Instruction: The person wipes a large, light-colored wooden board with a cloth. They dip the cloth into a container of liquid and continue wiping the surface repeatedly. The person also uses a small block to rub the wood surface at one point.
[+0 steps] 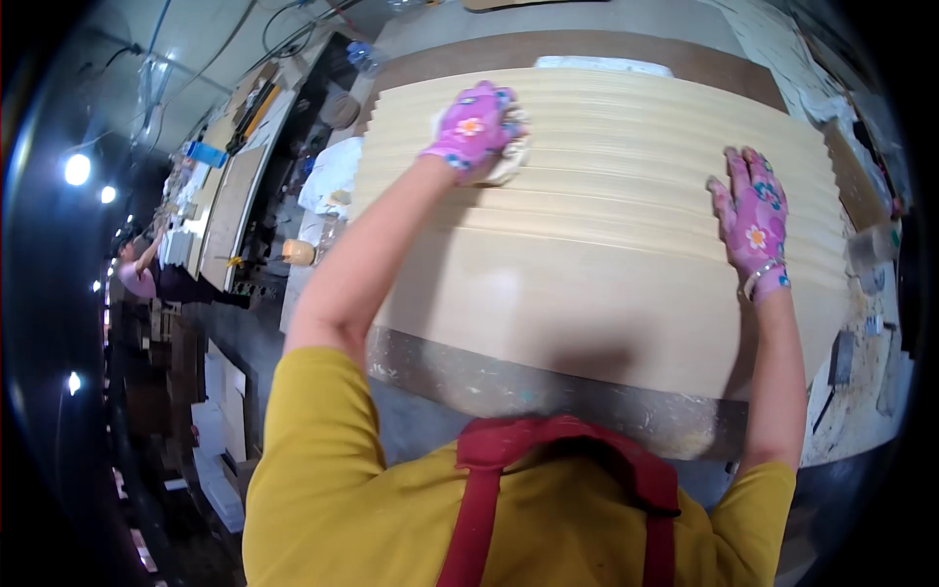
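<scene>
Pressing cloth (504, 157) on panel (587, 274) | left hand (474, 125) | right hand (753, 217) flat

Pale fluted wooden panel (597, 264): light wood, smooth, with a soft satin sheen; ridged in the far half, flat in the near half.
White crumpled cloth pad (509, 161): soft fabric, matt, bunched under the left hand (471, 127).
Pink flowered gloves: knitted cloth, matt, on the left hand and on the right hand (753, 220), whose fingers (748, 176) lie flat on the wood.
Grey worktop (548, 396): dull and rough, smeared and speckled with dried stains along its near edge.
Brown backing board (606, 49): flat, matt, like fibreboard.
Mustard-yellow shirt (323, 489): plain matt cloth.
Red apron straps (489, 489): woven cloth, matt.
</scene>
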Demonstrator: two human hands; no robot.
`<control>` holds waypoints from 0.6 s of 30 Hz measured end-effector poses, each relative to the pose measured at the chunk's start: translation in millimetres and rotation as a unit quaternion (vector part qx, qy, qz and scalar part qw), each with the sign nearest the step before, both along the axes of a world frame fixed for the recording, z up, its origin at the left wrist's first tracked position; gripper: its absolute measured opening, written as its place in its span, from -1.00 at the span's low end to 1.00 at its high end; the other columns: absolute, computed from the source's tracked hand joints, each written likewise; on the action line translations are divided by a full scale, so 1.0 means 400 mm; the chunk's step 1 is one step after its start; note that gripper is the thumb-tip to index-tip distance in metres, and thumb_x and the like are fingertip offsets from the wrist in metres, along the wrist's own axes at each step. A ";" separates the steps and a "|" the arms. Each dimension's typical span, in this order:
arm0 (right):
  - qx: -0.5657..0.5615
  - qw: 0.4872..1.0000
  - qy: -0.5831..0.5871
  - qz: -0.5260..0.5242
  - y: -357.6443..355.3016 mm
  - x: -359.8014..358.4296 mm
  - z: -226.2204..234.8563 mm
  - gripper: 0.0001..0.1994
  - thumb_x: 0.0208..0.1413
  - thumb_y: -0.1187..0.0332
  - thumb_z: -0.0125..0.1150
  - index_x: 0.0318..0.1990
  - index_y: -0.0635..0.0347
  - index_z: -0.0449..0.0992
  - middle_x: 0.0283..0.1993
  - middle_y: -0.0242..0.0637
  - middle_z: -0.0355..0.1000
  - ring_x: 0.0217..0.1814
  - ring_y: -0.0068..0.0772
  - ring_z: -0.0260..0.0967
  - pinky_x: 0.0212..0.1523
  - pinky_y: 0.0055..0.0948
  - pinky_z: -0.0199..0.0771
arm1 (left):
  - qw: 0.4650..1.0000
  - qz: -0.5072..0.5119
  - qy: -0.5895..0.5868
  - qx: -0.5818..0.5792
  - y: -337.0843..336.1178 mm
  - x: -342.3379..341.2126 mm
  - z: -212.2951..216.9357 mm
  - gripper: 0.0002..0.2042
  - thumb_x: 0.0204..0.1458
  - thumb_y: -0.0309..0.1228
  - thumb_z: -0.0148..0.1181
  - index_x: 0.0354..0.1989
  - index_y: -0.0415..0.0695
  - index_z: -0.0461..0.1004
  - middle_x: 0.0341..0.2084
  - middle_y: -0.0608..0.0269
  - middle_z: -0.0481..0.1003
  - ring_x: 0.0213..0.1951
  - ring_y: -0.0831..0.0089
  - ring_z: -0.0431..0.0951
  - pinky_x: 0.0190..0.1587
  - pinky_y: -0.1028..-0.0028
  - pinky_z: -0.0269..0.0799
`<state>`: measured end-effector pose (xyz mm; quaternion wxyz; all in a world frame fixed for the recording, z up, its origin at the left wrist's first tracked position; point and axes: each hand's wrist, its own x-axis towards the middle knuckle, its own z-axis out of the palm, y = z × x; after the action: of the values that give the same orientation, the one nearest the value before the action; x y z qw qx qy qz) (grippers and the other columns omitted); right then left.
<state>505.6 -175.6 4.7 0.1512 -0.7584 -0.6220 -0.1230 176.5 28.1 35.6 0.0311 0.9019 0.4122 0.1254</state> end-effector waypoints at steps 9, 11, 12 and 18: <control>0.011 1.000 -0.008 0.024 0.002 0.042 -0.037 -0.47 0.25 0.01 -0.07 0.27 0.12 0.30 0.32 0.02 0.21 0.40 0.02 0.07 0.35 -0.11 0.02 | 0.997 -0.021 -0.073 -0.001 0.002 -0.071 -0.015 -0.71 -0.03 -0.24 0.28 -0.17 -0.09 0.50 -0.21 0.03 0.45 -0.08 0.09 0.47 0.02 0.25 0.39; 0.002 1.000 -0.001 0.023 0.004 0.032 -0.029 -0.47 0.26 0.03 -0.07 0.27 0.13 0.30 0.32 0.02 0.20 0.40 0.03 0.06 0.35 -0.12 0.02 | 0.999 0.009 -0.036 0.023 0.070 -0.229 -0.028 -0.69 -0.03 -0.22 0.30 -0.17 -0.12 0.51 -0.19 0.02 0.45 -0.11 0.07 0.49 -0.02 0.25 0.42; 0.000 1.000 0.005 0.016 0.000 0.027 -0.021 -0.47 0.26 0.03 -0.07 0.27 0.13 0.29 0.32 0.02 0.20 0.40 0.03 0.06 0.35 -0.12 0.03 | 0.999 0.042 -0.002 0.032 0.081 -0.281 -0.009 -0.67 -0.05 -0.20 0.31 -0.15 -0.09 0.50 -0.17 0.02 0.44 -0.10 0.07 0.49 -0.02 0.25 0.42; -0.012 1.000 -0.002 0.025 0.013 0.022 -0.021 -0.45 0.27 0.01 -0.13 0.28 0.16 0.28 0.32 0.08 0.19 0.41 0.08 0.05 0.35 -0.10 0.03 | 0.999 0.049 -0.003 -0.003 0.084 -0.259 -0.024 -0.62 -0.02 -0.12 0.28 -0.11 -0.10 0.50 -0.12 0.01 0.42 -0.03 0.06 0.46 0.01 0.22 0.40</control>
<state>514.3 -170.4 -3.6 0.1435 -0.7440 -0.6426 -0.1133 72.8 61.8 25.9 0.0293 0.8803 0.4558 0.1285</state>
